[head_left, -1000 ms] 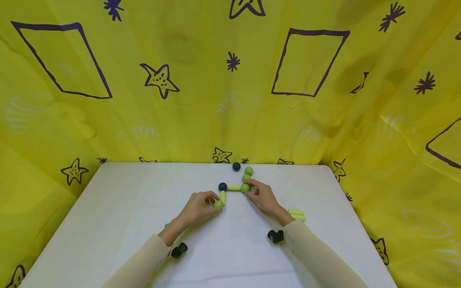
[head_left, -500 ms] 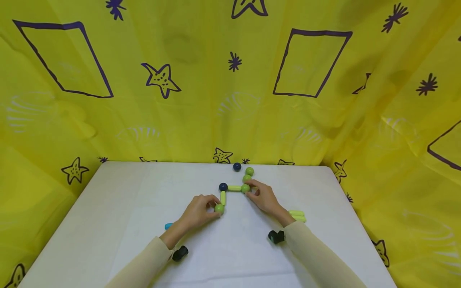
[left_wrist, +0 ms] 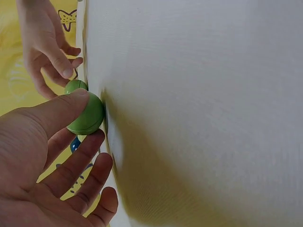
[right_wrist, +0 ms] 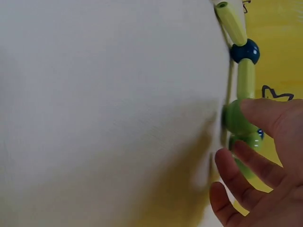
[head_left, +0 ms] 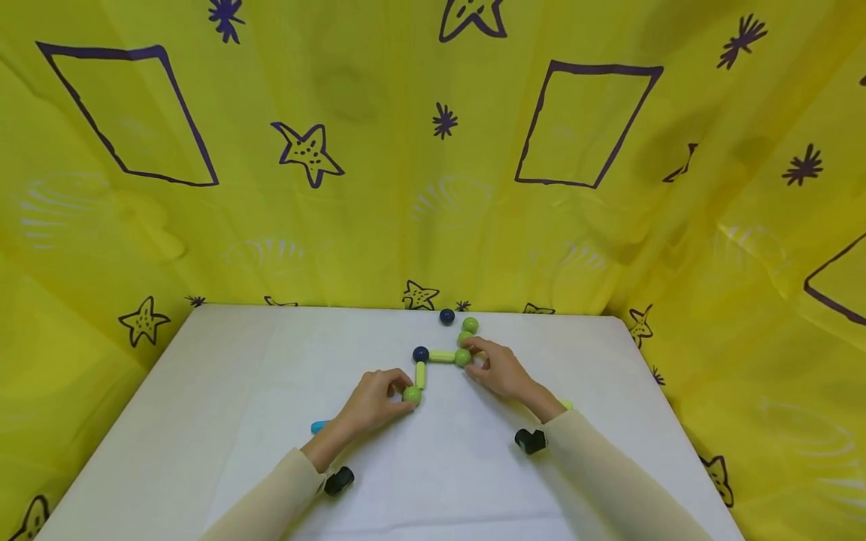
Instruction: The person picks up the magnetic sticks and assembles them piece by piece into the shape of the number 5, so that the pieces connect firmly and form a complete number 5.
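Note:
My left hand [head_left: 376,402] pinches a green ball [head_left: 412,395] between thumb and fingers, right beside the near end of a pale green stick [head_left: 421,375]. In the right wrist view that stick's end [right_wrist: 222,5] shows bare. Its far end meets a dark blue ball [head_left: 421,354], from which a second pale green stick [head_left: 443,357] runs right to another green ball [head_left: 463,358]. My right hand [head_left: 497,368] has thumb and index finger around this second green ball; its other fingers [right_wrist: 226,165] are bent and hold nothing.
Beyond my right hand lie two more green balls, one partly covered [head_left: 464,338] and one farther back [head_left: 470,324]. A loose dark blue ball [head_left: 447,317] sits by the table's far edge. A blue piece [head_left: 321,427] pokes out behind my left wrist. My right forearm mostly hides pale green sticks [head_left: 567,404].
The left hand's green ball has moved slightly towards me, from beside the stick to near its end. My right forearm has swung a little right, covering the loose pale green sticks.

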The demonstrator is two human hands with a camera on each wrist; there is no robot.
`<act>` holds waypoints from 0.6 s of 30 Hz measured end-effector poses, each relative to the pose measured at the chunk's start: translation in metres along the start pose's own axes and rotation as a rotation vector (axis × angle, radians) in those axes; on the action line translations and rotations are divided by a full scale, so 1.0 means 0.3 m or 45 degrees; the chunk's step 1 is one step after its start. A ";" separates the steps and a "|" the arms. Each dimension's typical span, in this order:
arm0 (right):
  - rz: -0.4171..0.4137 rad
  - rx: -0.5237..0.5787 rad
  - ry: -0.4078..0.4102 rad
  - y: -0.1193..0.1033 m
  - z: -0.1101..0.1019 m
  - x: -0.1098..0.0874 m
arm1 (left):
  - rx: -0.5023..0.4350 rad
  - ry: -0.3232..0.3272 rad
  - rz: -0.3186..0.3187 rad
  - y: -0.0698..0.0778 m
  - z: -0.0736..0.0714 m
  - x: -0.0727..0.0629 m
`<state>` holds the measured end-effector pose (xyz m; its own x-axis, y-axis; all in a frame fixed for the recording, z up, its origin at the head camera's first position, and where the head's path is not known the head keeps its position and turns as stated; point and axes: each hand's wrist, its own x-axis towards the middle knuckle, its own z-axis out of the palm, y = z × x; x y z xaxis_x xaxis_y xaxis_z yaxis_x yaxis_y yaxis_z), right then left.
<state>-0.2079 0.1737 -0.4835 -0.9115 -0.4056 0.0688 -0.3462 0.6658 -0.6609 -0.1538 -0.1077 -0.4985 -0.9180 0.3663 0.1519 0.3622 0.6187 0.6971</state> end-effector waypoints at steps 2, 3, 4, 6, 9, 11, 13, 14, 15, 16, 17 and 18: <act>-0.020 -0.058 -0.041 -0.009 -0.019 0.000 | -0.008 0.001 -0.004 -0.003 0.001 -0.001; -0.035 -0.091 -0.056 -0.013 -0.029 0.000 | -0.010 0.002 -0.004 -0.004 0.002 -0.002; -0.054 -0.125 -0.070 -0.018 -0.038 0.000 | -0.010 0.003 -0.004 -0.006 0.002 -0.003; -0.103 -0.188 -0.090 -0.030 -0.057 -0.002 | -0.007 0.005 -0.001 -0.009 0.004 -0.005; -0.176 -0.253 -0.109 -0.050 -0.086 -0.005 | -0.007 0.007 0.008 -0.011 0.004 -0.007; -0.214 -0.276 -0.128 -0.066 -0.104 -0.005 | -0.009 0.006 0.014 -0.011 0.004 -0.009; -0.239 -0.276 -0.150 -0.081 -0.117 0.000 | -0.012 0.005 0.012 -0.010 0.002 -0.009; -0.257 -0.268 -0.165 -0.088 -0.121 0.004 | -0.008 0.005 0.015 -0.010 0.003 -0.009; -0.273 -0.258 -0.181 -0.096 -0.123 0.008 | -0.008 0.006 0.013 -0.009 0.002 -0.009; -0.290 -0.243 -0.195 -0.104 -0.125 0.012 | -0.009 0.007 0.013 -0.009 0.001 -0.008; -0.309 -0.219 -0.213 -0.113 -0.125 0.017 | -0.008 0.009 0.015 -0.009 0.001 -0.008; -0.323 -0.195 -0.233 -0.122 -0.124 0.022 | -0.007 0.010 0.017 -0.009 0.001 -0.007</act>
<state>-0.2097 0.1700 -0.4310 -0.7420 -0.6665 0.0718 -0.5983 0.6101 -0.5195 -0.1529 -0.1100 -0.5009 -0.9144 0.3690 0.1666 0.3734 0.6098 0.6991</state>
